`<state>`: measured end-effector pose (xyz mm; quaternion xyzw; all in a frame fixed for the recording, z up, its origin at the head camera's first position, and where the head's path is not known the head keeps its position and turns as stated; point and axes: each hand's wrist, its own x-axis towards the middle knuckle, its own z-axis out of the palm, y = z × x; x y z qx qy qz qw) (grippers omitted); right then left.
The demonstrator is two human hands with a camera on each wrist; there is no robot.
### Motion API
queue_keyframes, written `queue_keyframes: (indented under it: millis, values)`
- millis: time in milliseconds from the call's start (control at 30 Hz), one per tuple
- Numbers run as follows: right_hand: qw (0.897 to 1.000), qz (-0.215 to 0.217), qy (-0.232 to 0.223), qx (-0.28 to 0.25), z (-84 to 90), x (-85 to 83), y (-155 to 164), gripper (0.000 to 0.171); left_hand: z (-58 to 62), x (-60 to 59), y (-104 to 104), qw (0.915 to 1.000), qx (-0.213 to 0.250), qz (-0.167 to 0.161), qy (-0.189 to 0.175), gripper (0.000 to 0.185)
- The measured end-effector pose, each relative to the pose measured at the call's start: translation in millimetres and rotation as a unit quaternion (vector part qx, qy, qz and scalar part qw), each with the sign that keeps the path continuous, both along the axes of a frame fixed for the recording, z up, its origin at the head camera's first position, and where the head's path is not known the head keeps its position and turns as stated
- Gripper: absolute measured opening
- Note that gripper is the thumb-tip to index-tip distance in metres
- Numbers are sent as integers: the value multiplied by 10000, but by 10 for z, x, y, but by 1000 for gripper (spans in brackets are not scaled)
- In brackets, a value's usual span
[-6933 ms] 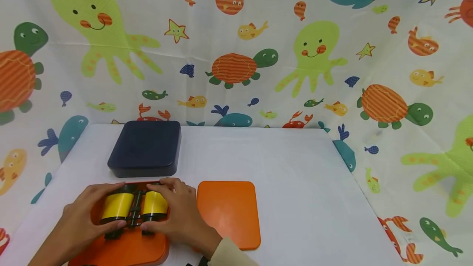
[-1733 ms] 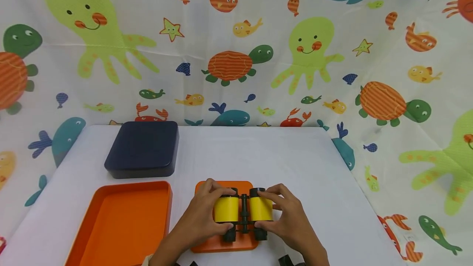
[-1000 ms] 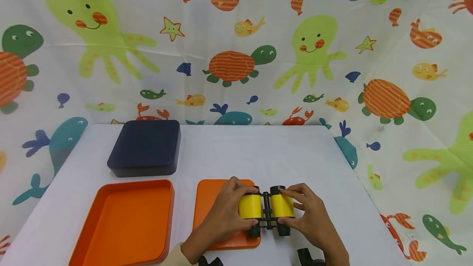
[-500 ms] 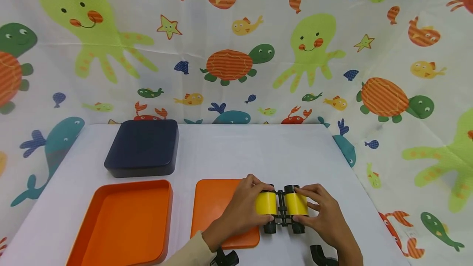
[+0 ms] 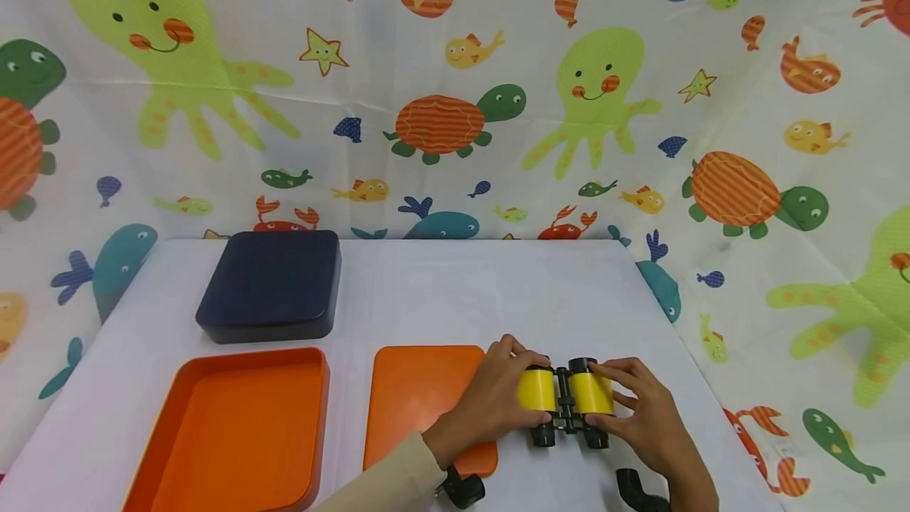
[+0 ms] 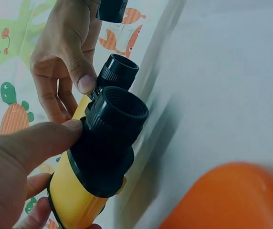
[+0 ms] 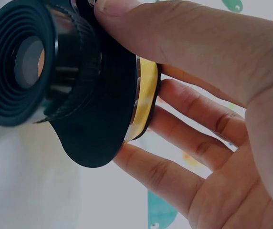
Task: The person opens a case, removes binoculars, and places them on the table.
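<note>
Sea-print cloth (image 5: pixel 455 62) behind, white table (image 5: pixel 569 291) below: one pair of binoculars (image 5: pixel 565 397), held between my left hand (image 5: pixel 498 393) and right hand (image 5: pixel 650 413).

Long axis runs away from me, eyepieces (image 5: pixel 596 438) nearest my body. Left hand: thumb and fingers gripping the left barrel (image 5: pixel 536 392), wrist over the orange slab (image 5: pixel 415 397). Right hand: gripping the right barrel (image 5: pixel 592 393) from its outer side. Neither nearer; both touch. Location: just right of the slab, apart from it; contact with the table, cannot tell. Also present, farther left: orange tray (image 5: pixel 238 425), dark box (image 5: pixel 273 283) beyond it.
</note>
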<state>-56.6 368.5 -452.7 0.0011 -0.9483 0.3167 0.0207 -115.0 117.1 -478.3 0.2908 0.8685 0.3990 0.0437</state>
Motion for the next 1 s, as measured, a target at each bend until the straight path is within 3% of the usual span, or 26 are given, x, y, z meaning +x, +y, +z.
queue_keyframes:
  millis: [233,667,1000]
  values:
    - [9997,-110,-207,-40,-27,-10,65,73,-57,-17,95,9999,8,-23,155,66]
    - [9997,-40,-252,-44,-106,-30,107,70,-127,-24,117,9999,-35,-45,86,66]
    - [9973,-169,-186,697,-26,-22,28,73,-44,25,9,9998,-157,-109,-58,73]
